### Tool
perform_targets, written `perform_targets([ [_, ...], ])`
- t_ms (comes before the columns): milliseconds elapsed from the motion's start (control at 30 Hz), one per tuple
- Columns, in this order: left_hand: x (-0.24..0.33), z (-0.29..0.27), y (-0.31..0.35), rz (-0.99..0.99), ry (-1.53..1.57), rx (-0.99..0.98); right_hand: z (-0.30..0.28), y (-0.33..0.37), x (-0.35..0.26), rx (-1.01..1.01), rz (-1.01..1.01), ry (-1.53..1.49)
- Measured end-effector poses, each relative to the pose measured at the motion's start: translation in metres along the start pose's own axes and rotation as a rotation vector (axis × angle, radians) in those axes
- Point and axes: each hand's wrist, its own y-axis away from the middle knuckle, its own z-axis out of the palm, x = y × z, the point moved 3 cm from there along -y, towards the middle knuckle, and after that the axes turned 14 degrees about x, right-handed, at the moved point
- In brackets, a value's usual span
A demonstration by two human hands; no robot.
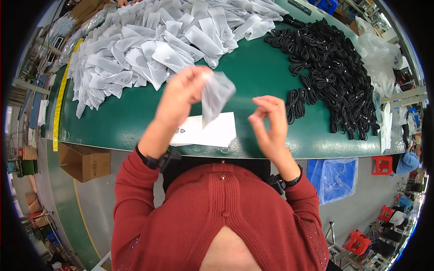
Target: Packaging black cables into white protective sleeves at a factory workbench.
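My left hand (187, 88) pinches the top of a translucent white plastic bag (217, 94), which hangs above the green table. Beneath it lies a small stack of flat white bags (221, 131) near the table's front edge. To the right of the stack, my right hand (271, 122) hovers with its fingers bent and apart, nothing between them. A large heap of black coiled cables (334, 67) covers the table's right side, with a few bundles (296, 103) nearest my right hand. Many frosted white bags (149, 49) are piled across the far left.
A yellow measuring tape (61, 99) runs along the table's left side. Clear plastic sheeting (377, 54) lies beyond the cables. Below the table edge are a cardboard box (85, 161) at left and a blue lined bin (332, 178) at right. Another person's hand (124, 3) shows at the far edge.
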Motion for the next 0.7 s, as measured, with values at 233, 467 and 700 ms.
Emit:
perform_targets([
  [233, 0.035, -0.067, -0.077, 0.213, 0.074, 0.172, -0.057, -0.008, 0.054, -0.047, -0.066, 0.938],
  [467, -0.005, -0.036, 0.003, 0.435, -0.588, 0.124, -0.071, 0.016, 0.075, -0.026, -0.055, 1.012],
  [700, -0.049, 0.026, 0.076, 0.668, -0.813, -0.132, -0.06, 0.029, 0.071, 0.012, 0.325, 0.473],
])
